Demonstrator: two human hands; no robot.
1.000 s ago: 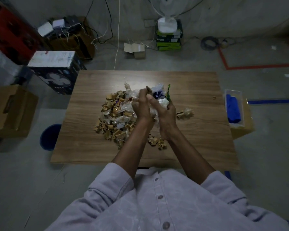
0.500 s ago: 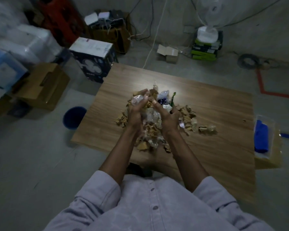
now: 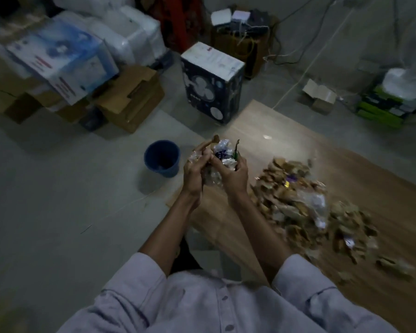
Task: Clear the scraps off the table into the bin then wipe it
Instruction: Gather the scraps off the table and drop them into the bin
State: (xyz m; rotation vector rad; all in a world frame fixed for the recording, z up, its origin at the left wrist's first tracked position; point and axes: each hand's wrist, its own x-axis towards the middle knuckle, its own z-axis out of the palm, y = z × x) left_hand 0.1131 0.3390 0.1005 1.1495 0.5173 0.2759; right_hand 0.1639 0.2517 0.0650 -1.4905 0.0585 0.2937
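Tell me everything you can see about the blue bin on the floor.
The bin is a small round bucket, dark blue, plastic by its look, tapering toward the base. It stands upright and open on the grey floor, off the table's corner, apart from the left hand that grips scraps to its right. Its inside is dark; contents too dim to tell. Only the floor touches it.

A dark fan box (image 3: 211,85) stands on the grey floor (image 3: 58,212), with brown cardboard boxes (image 3: 132,99) and a blue-and-white carton (image 3: 58,61) to its left. A small open carton (image 3: 318,96) lies near stacked green packs (image 3: 387,109).
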